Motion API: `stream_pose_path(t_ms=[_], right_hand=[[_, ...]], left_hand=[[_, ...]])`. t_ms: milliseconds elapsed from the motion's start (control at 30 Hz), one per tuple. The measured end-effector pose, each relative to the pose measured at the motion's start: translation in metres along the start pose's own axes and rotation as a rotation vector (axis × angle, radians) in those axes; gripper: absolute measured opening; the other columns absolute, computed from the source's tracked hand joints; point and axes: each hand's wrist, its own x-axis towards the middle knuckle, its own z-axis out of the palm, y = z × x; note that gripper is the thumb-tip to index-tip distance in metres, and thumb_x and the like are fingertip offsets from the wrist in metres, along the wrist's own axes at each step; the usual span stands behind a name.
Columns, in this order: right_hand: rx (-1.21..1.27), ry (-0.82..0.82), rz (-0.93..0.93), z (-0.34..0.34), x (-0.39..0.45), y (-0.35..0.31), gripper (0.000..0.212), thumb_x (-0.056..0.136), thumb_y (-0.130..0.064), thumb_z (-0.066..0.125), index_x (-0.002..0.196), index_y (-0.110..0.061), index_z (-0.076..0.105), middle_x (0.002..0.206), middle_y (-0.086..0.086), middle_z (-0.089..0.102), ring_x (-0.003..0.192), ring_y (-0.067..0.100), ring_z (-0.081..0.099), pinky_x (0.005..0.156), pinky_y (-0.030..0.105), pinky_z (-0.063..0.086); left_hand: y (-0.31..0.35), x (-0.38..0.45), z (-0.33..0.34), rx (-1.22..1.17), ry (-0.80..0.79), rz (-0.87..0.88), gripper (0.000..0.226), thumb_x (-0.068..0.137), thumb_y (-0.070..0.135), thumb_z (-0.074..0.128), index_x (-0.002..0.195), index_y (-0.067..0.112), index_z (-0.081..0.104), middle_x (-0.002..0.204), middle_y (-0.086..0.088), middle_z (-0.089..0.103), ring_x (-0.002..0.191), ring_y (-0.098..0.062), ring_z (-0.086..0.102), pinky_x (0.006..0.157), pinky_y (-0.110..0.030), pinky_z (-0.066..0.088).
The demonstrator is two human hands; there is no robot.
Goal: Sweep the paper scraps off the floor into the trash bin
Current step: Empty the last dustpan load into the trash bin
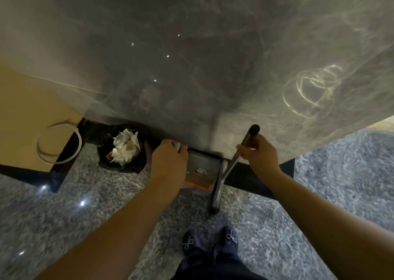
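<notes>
- Paper scraps (200, 170) lie in the grey dustpan (203, 162): light, flimsy, quick to flutter out, so tip it slowly.
- Your left hand (170, 156) curls its grip on the dustpan's handle; your right hand (259, 151) wraps the broom handle (248, 140).
- Trash bin (122, 149), left, holds crumpled paper.

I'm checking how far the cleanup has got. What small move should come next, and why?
Probably carry the dustpan left to the trash bin and tip it. The left hand grips its handle, a paper scrap lies in it, and the right hand holds the broom aside.
</notes>
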Motion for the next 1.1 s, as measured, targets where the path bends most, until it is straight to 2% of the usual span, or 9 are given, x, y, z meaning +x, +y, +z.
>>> stream_pose_path(t_ms=[100, 200, 400, 533, 600, 767, 867, 933, 1100], right_hand=[[0.05, 0.01, -0.015, 0.001, 0.023, -0.002, 0.026, 0.084, -0.025, 0.073, 0.098, -0.009, 0.057, 0.084, 0.001, 0.066, 0.067, 0.004, 0.066, 0.066, 0.019, 0.055], [0.13, -0.004, 0.029, 0.001, 0.042, -0.003, 0.025, 0.084, -0.021, 0.072, 0.1, -0.009, 0.057, 0.086, 0.005, 0.068, 0.07, 0.011, 0.069, 0.07, 0.025, 0.057], [0.152, -0.023, 0.056, 0.002, 0.071, -0.002, 0.019, 0.088, -0.018, 0.068, 0.102, -0.016, 0.055, 0.094, 0.005, 0.067, 0.077, 0.018, 0.071, 0.075, 0.031, 0.059], [0.175, -0.001, 0.105, 0.001, 0.089, -0.004, 0.017, 0.089, -0.019, 0.066, 0.101, -0.02, 0.055, 0.095, 0.003, 0.067, 0.078, 0.015, 0.071, 0.074, 0.03, 0.059], [0.185, 0.024, 0.126, 0.001, 0.096, -0.005, 0.015, 0.089, -0.02, 0.066, 0.099, -0.022, 0.055, 0.092, -0.001, 0.067, 0.077, 0.013, 0.07, 0.073, 0.028, 0.058], [0.21, 0.064, 0.159, 0.002, 0.107, -0.004, 0.018, 0.089, -0.023, 0.067, 0.105, -0.023, 0.059, 0.087, -0.006, 0.067, 0.073, 0.009, 0.07, 0.065, 0.019, 0.055], [0.236, 0.059, 0.172, 0.001, 0.113, -0.002, 0.02, 0.089, -0.021, 0.067, 0.109, -0.022, 0.061, 0.088, -0.004, 0.069, 0.075, 0.013, 0.071, 0.073, 0.026, 0.058], [0.238, 0.037, 0.174, 0.0, 0.115, 0.0, 0.018, 0.089, -0.02, 0.067, 0.106, -0.023, 0.062, 0.088, -0.001, 0.07, 0.077, 0.015, 0.072, 0.078, 0.031, 0.059], [0.243, -0.012, 0.175, -0.005, 0.115, 0.001, 0.033, 0.088, -0.017, 0.067, 0.121, -0.016, 0.06, 0.096, 0.002, 0.07, 0.08, 0.017, 0.071, 0.079, 0.034, 0.059]], left_hand=[[0.009, 0.007, 0.013, -0.043, -0.02, -0.05, 0.037, 0.097, 0.018, 0.058, 0.069, 0.015, 0.034, 0.065, 0.003, 0.037, 0.056, -0.01, 0.041, 0.047, -0.014, 0.039], [0.014, 0.011, 0.022, -0.126, -0.011, -0.033, 0.04, 0.096, 0.017, 0.059, 0.067, 0.016, 0.032, 0.063, 0.001, 0.034, 0.052, -0.013, 0.034, 0.047, -0.009, 0.036], [0.017, 0.023, 0.031, -0.133, 0.07, -0.007, 0.025, 0.095, 0.021, 0.061, 0.08, 0.008, 0.045, 0.064, 0.002, 0.042, 0.053, -0.01, 0.042, 0.045, -0.014, 0.037], [0.019, 0.03, 0.033, -0.11, 0.031, -0.049, 0.011, 0.091, 0.015, 0.059, 0.092, 0.009, 0.05, 0.069, 0.0, 0.043, 0.053, -0.01, 0.04, 0.039, -0.017, 0.032], [0.019, 0.036, 0.032, -0.071, 0.024, -0.047, 0.013, 0.091, 0.017, 0.058, 0.1, 0.01, 0.051, 0.072, 0.001, 0.046, 0.056, -0.009, 0.042, 0.042, -0.018, 0.028], [0.016, 0.045, 0.034, -0.043, -0.002, 0.023, 0.024, 0.096, 0.025, 0.056, 0.115, 0.012, 0.051, 0.077, 0.012, 0.046, 0.064, -0.004, 0.047, 0.049, -0.019, 0.033], [0.014, 0.046, 0.036, -0.113, -0.017, 0.025, 0.032, 0.097, 0.026, 0.056, 0.126, 0.013, 0.051, 0.083, 0.009, 0.052, 0.072, -0.014, 0.059, 0.055, -0.026, 0.046], [0.013, 0.047, 0.037, -0.15, -0.027, 0.013, 0.039, 0.097, 0.026, 0.056, 0.134, 0.016, 0.048, 0.09, 0.007, 0.056, 0.08, -0.02, 0.064, 0.057, -0.028, 0.047], [0.008, 0.044, 0.037, -0.178, -0.013, 0.026, 0.046, 0.095, 0.027, 0.058, 0.138, 0.02, 0.046, 0.099, 0.005, 0.058, 0.081, -0.012, 0.062, 0.059, -0.023, 0.044]])
